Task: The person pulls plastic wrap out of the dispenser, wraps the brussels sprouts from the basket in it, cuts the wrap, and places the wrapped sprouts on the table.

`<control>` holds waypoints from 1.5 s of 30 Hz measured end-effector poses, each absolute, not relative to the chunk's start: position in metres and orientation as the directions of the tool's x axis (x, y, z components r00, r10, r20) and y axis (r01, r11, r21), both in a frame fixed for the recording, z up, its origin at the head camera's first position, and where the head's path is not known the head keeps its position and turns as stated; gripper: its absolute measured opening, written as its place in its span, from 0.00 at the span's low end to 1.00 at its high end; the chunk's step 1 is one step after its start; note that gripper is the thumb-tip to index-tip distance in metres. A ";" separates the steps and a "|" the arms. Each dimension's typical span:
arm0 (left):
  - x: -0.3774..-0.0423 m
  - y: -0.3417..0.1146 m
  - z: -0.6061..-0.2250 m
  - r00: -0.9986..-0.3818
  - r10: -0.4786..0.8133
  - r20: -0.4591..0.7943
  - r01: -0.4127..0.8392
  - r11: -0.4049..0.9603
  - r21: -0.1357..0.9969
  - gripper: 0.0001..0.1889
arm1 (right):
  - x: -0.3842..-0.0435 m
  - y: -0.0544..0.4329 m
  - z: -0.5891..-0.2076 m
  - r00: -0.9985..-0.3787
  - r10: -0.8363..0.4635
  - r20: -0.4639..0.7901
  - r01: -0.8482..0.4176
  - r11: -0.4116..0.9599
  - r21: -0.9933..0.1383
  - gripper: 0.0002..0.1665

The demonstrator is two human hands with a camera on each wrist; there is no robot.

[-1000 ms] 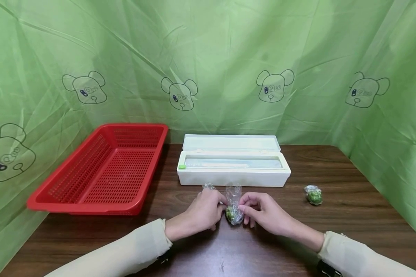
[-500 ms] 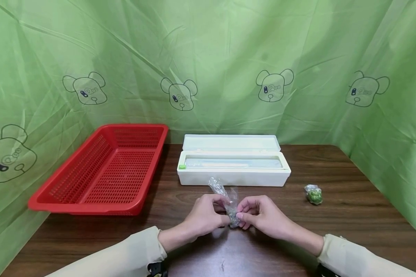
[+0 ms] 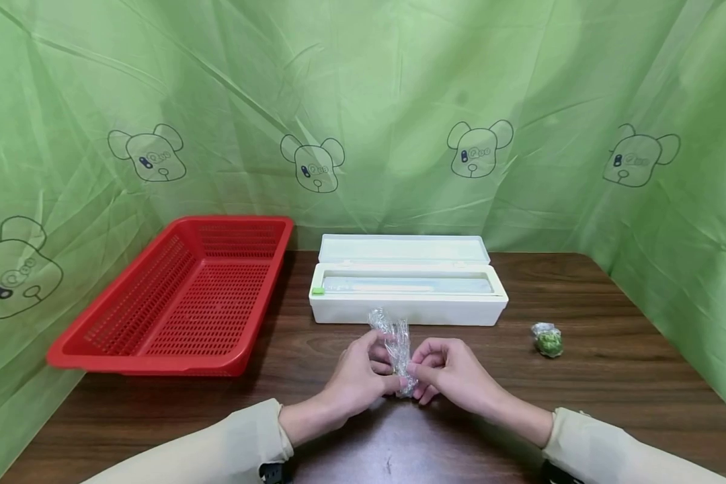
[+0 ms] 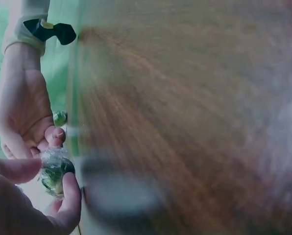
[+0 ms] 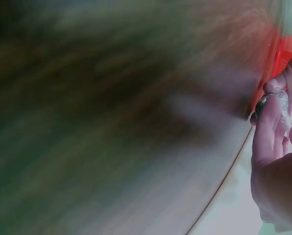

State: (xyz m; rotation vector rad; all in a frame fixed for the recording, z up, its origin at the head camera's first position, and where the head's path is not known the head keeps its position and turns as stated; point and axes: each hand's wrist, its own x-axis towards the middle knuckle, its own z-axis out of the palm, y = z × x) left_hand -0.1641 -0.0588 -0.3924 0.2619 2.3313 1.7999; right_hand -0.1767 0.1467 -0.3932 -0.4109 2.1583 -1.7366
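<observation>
A small green vegetable (image 4: 52, 177) bundled in crinkled cling film (image 3: 400, 343) is between both hands, low over the table in front of the white box. My left hand (image 3: 363, 376) pinches it from the left with thumb and fingers. From the right, the thumb and fingertips of my right hand (image 3: 454, 370) pinch the film. Loose ends of film stick up toward the box. In the head view the film and fingers mostly hide the green. A second wrapped green vegetable (image 3: 548, 341) lies on the table to the right.
The white cling film dispenser (image 3: 408, 311) stands behind the hands with its lid raised and a small green slider at its left. A red perforated basket (image 3: 151, 366) sits at the left. Green cloth (image 3: 393, 101) encloses the back and sides of the brown table (image 3: 611, 403).
My left hand has shifted its hold, with its thumb now nearer the bundle's lower end. The bundle has turned, so film covers the green in the head view. The right hand stays nearly in place.
</observation>
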 end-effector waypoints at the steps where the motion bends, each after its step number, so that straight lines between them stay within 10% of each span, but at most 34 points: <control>1: -0.164 -0.059 -0.393 -0.969 0.243 -0.036 0.027 0.252 0.967 0.37 | -0.177 0.146 -0.392 -0.904 -0.415 -0.099 0.010 0.211 -0.977 0.10; 10: -0.159 -0.056 -0.395 -0.970 0.240 -0.045 0.011 0.225 0.974 0.43 | -0.190 0.140 -0.392 -0.937 -0.307 -0.169 0.084 0.272 -0.959 0.20; 25: -0.153 -0.057 -0.397 -0.957 0.282 0.075 0.178 0.363 0.915 0.11 | -0.204 0.146 -0.397 -0.878 -0.382 -0.288 0.271 0.100 -0.957 0.18; 35: -0.159 -0.059 -0.398 -0.934 0.325 0.147 0.292 0.458 0.840 0.11 | -0.198 0.147 -0.391 -0.946 -0.309 -0.093 0.036 0.184 -0.982 0.15; 45: -0.167 -0.060 -0.397 -0.954 0.285 0.093 0.223 0.469 0.855 0.09 | -0.190 0.152 -0.392 -0.888 -0.430 0.161 -0.294 0.264 -0.918 0.07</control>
